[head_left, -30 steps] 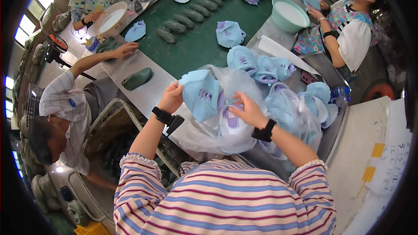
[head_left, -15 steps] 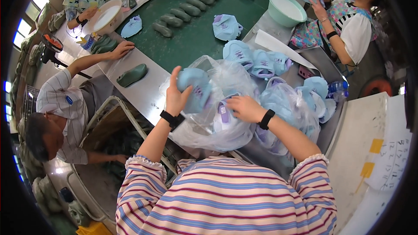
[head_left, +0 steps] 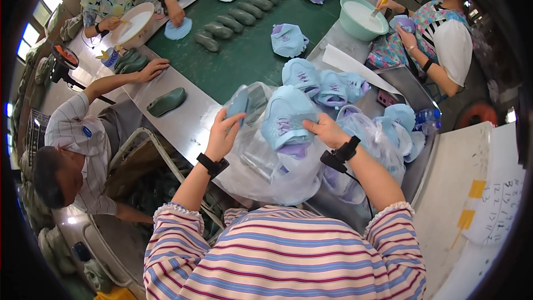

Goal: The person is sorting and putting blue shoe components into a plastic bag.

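Note:
My left hand [head_left: 223, 133] grips the edge of a clear plastic bag [head_left: 266, 169] that rests against the metal table edge. My right hand [head_left: 325, 130] holds a light blue shoe upper [head_left: 286, 119] with purple trim at the bag's mouth. More of these blue uppers [head_left: 327, 83] lie piled just beyond the bag, and others sit in a second clear bag [head_left: 383, 133] to the right. Both my wrists wear black bands.
A green conveyor belt [head_left: 250, 50] carries dark green shoe lasts [head_left: 219, 30] and more uppers. A person at left reaches toward a last [head_left: 166, 101] on the metal ledge. Two other people work with a white bowl [head_left: 133, 22] and a teal bowl [head_left: 361, 16].
The bag and shoe upper have shifted lower and nearer to me. My right hand moved from inside the bag onto the upper's side; my left hand stays on the bag's edge.

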Action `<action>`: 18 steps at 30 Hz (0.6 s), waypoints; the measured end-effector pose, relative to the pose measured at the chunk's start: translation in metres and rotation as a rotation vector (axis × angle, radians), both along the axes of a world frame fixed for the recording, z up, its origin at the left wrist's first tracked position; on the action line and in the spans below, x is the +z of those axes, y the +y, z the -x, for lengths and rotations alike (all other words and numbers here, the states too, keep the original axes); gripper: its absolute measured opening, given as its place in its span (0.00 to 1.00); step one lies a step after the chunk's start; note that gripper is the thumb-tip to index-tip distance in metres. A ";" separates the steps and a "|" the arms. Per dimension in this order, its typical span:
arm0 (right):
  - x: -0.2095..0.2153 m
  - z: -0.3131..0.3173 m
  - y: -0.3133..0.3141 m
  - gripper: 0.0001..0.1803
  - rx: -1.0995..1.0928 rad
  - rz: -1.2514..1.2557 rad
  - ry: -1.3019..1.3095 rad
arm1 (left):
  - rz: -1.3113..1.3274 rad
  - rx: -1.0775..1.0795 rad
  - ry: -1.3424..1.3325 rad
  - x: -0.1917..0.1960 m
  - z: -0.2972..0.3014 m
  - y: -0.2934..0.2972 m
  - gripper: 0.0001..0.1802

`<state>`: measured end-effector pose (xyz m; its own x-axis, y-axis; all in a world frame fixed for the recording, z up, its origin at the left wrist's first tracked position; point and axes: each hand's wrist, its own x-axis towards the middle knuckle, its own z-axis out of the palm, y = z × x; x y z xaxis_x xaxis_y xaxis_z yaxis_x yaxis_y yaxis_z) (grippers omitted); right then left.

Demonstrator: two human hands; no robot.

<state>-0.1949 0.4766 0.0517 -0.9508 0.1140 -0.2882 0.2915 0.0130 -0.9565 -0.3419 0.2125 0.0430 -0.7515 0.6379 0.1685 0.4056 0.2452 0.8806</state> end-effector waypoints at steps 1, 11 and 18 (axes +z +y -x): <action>0.008 0.002 -0.003 0.17 -0.017 0.324 -0.027 | -0.051 -0.029 0.025 0.006 0.005 -0.002 0.13; 0.018 0.016 -0.022 0.17 0.008 0.172 -0.140 | -0.180 -0.178 -0.686 0.016 -0.006 0.025 0.20; 0.007 0.029 -0.038 0.15 -0.023 0.015 -0.165 | -0.238 -0.309 -1.256 0.005 0.005 0.023 0.22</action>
<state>-0.2239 0.4385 0.0589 -0.8875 0.1297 -0.4421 0.4447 -0.0098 -0.8956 -0.3471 0.2355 0.0481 -0.3070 0.8625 -0.4022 -0.7049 0.0779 0.7050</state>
